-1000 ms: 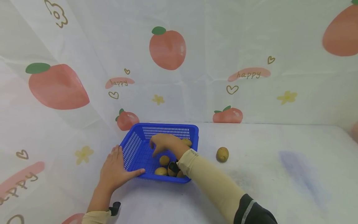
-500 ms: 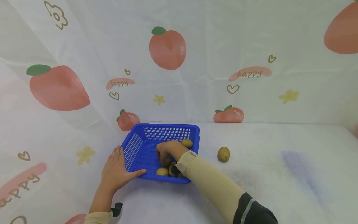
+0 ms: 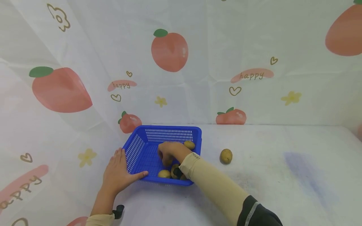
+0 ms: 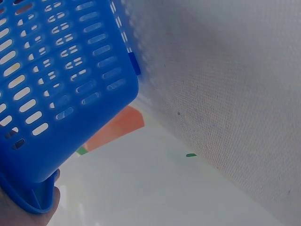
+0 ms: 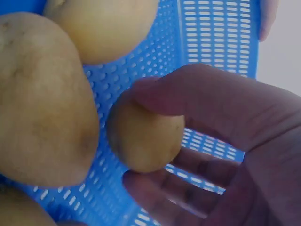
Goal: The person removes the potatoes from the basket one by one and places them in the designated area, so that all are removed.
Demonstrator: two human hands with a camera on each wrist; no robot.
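On the desk (image 3: 254,182), left of centre, sits the basket (image 3: 162,135), the left hand (image 3: 116,173) braced straight-fingered against it. Inside, the right hand (image 3: 172,150) pinches a potato (image 5: 148,141): grasping, I'd judge, so the next move calls for a firm hold. The right wrist view shows the pinch; the head view hides it, but alone shows the loose potato (image 3: 226,156) at right.

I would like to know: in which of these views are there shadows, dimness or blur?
Head view: soft shadow on the table in front of the basket, otherwise fairly even light; right wrist view: right hand dim, large nearest potato soft, upper right corner bright; left wrist view: grey shading beside the basket.
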